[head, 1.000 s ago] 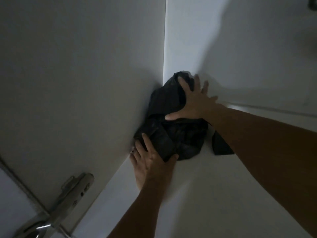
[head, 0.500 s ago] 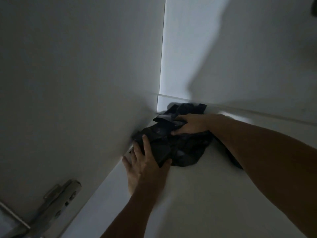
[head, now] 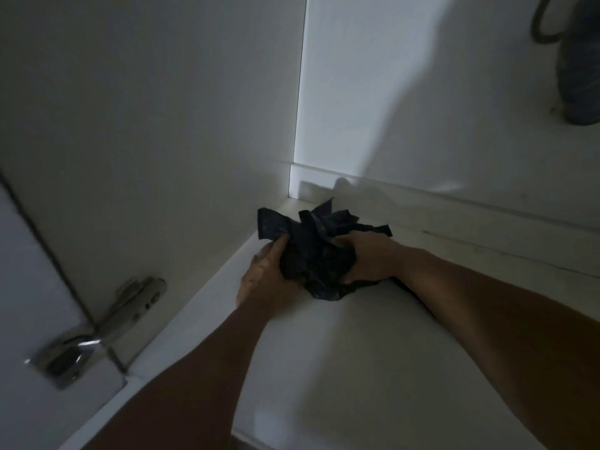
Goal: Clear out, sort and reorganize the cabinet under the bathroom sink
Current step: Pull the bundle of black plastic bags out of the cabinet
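A crumpled black plastic bag (head: 316, 251) lies on the white cabinet floor (head: 357, 352) near the back left corner. My left hand (head: 264, 276) grips the bag's left side, thumb curled over it. My right hand (head: 370, 259) clutches its right side with curled fingers. Between the two hands the bag is bunched into a tight wad, with loose flaps sticking up at the back. Part of the bag trails under my right forearm.
The cabinet's left side wall (head: 146, 141) and back wall (head: 406, 92) close in the corner. A metal door hinge (head: 107, 326) sits at the lower left. A grey drain pipe (head: 578, 69) hangs at the upper right.
The bag stood tall against the corner under flat hands; both hands have since squeezed it down into a small wad and drawn it slightly out from the corner.
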`<state>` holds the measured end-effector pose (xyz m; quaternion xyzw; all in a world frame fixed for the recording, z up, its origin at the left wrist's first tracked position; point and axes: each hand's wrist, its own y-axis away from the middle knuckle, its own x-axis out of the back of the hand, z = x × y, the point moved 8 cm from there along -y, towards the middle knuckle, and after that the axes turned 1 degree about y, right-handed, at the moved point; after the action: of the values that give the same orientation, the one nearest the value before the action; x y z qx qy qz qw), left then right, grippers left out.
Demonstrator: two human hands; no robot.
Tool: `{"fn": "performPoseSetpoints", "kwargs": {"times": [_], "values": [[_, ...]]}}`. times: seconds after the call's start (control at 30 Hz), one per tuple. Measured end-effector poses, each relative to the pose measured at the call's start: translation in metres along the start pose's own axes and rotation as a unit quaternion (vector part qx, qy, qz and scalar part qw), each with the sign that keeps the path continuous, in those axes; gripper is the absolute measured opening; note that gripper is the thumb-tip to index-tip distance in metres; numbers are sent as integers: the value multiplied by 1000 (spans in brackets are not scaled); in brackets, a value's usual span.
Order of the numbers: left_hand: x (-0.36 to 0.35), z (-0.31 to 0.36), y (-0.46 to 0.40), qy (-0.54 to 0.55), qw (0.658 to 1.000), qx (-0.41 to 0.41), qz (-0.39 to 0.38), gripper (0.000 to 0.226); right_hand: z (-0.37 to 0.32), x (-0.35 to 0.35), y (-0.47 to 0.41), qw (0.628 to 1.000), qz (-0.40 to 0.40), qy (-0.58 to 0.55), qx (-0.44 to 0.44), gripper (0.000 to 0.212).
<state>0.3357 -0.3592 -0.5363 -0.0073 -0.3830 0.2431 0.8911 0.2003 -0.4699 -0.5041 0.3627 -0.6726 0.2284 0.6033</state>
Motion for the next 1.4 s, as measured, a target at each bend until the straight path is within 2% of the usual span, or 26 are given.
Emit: {"fn": "performPoseSetpoints", "kwargs": {"times": [0.1,0.2,0.27,0.3,0.37,0.43,0.53,0.73,0.87,0.93,1.1,1.4], "values": [[3,6,23,120,988,31,-92,75,-19,-1,32,999,42,6,6,39],[12,32,71,301,934,74,-178,53,-42,-6,62,998,46,38,21,30],[26,43,103,343,919,99,-169,54,-61,-9,83,997,49,45,34,29],[32,42,116,350,918,117,-145,64,-70,-12,94,997,52,42,41,29],[47,32,142,338,924,161,-75,71,-92,-17,115,996,63,29,62,30],[60,23,165,305,933,189,-28,60,-114,-22,131,993,78,18,87,28],[86,15,203,286,935,209,-11,50,-153,-23,148,990,73,-1,119,26],[157,-16,306,245,930,271,25,50,-255,-45,189,973,51,-27,224,29],[211,-45,382,215,920,327,31,33,-344,-68,220,950,39,-20,308,32],[237,-56,419,200,911,359,29,26,-383,-78,235,940,44,-18,338,30],[288,-91,505,165,879,446,33,26,-473,-108,273,918,8,-6,396,31],[317,-188,671,146,798,585,6,28,-605,-218,337,880,-98,18,464,29]]}}
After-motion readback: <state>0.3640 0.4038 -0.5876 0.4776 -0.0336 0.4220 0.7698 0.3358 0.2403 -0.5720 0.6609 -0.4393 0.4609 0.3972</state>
